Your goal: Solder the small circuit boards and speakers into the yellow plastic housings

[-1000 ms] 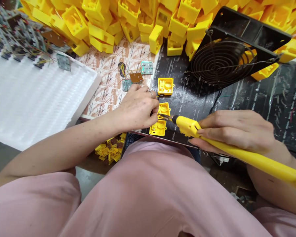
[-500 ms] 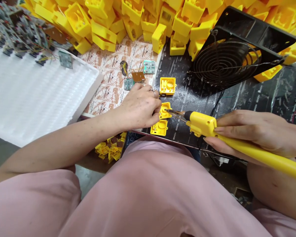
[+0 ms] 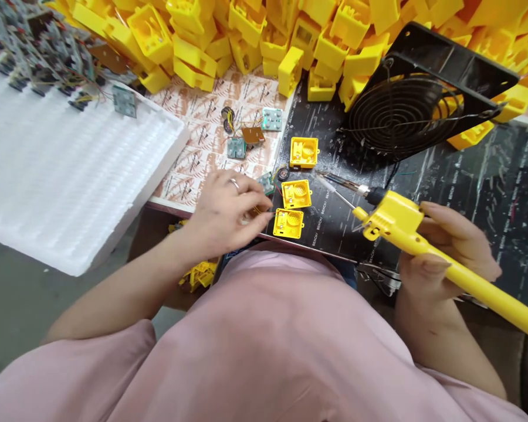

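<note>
My right hand (image 3: 453,252) grips a yellow soldering iron (image 3: 400,220) with a solder-feed tube. Its tip (image 3: 321,174) points left over the black board, between the top and middle yellow cases. My left hand (image 3: 229,208) is closed in a pinch on thin wires (image 3: 259,209), left of the nearest case (image 3: 288,223). The middle case (image 3: 296,194) adjoins it, and the top case (image 3: 304,153) sits farther away; all three are open side up. A green circuit board (image 3: 264,183) and a small round black speaker (image 3: 283,174) lie just beyond my left fingers.
Another speaker (image 3: 227,119) lies with circuit boards (image 3: 236,147) on the patterned sheet. A white foam block (image 3: 92,176) stands at left, with a wired board heap behind. A black fan (image 3: 422,94) tilts at back right, before a pile of yellow cases (image 3: 193,58).
My right hand has drawn the soldering iron back right, its tip leaving the middle case. My left hand has moved left and nearer, uncovering a circuit board and a speaker.
</note>
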Action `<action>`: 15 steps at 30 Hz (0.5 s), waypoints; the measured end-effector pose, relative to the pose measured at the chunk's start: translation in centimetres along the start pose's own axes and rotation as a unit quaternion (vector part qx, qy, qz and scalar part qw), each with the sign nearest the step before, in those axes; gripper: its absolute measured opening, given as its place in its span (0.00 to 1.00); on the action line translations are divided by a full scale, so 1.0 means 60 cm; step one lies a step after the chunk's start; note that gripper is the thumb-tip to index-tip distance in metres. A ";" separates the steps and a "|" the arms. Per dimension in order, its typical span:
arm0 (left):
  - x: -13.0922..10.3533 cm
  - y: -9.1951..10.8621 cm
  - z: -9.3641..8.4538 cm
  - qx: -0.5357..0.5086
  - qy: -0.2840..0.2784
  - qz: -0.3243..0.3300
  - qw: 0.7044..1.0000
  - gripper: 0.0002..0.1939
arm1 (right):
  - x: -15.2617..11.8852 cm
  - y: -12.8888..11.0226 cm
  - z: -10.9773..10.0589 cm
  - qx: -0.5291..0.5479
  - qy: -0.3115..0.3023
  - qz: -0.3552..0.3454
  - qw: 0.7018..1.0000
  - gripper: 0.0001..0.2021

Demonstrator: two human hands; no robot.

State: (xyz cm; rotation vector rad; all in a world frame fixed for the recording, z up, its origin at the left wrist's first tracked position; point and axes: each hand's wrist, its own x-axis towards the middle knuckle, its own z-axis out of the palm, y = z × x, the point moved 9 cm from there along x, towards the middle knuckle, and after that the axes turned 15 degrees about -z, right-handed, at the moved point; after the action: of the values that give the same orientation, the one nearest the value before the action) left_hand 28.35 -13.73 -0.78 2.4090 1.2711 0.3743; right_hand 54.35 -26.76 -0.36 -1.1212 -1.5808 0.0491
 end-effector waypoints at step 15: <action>-0.011 -0.016 0.035 -0.035 0.034 -0.010 0.999 0.12 | 0.012 -0.056 0.095 -0.009 -0.071 -0.116 0.991 0.22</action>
State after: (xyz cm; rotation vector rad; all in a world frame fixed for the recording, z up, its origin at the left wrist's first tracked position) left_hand 28.15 -14.25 -3.14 2.3414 1.2885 0.4895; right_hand 47.90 -25.22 0.07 -0.9573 -1.8344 -0.0410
